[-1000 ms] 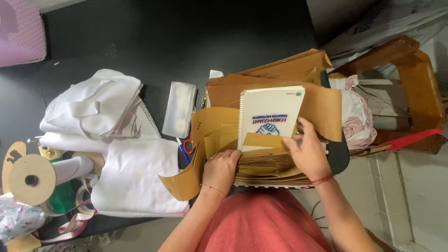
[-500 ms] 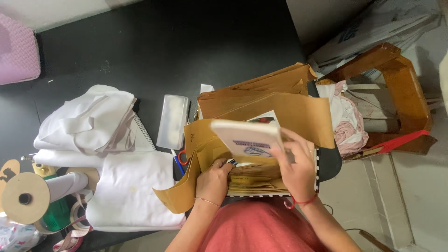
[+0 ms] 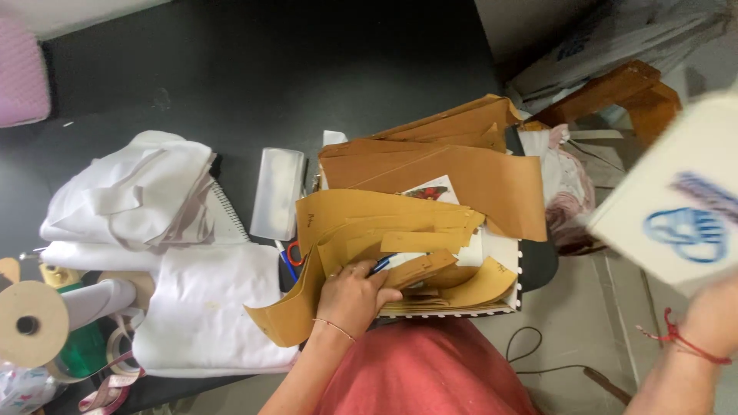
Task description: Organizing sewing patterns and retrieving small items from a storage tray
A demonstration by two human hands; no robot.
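Observation:
My left hand [image 3: 355, 296] rests on a heap of brown paper pattern pieces [image 3: 400, 230] at the near edge of a black table [image 3: 231, 84], fingers curled over the pieces and touching a blue pen [image 3: 380, 265]. My right hand [image 3: 711, 323], with a red thread on its wrist, is far out to the right and holds a cream spiral notebook [image 3: 676, 207] with a blue emblem, blurred and close to the camera. Under the brown pieces lies a stack of white sheets and a book edge [image 3: 461, 307].
Folded white cloth [image 3: 131, 200] and a white garment [image 3: 207, 307] lie left of the heap. A clear plastic case [image 3: 277, 192], red-handled scissors [image 3: 294, 253], cardboard spools [image 3: 31, 323] and a wooden stool [image 3: 623, 92] are around. Grey floor lies right.
My right hand has lifted the notebook off the paper heap and swung it far to the right, close to the camera. My left hand stays on the brown pieces.

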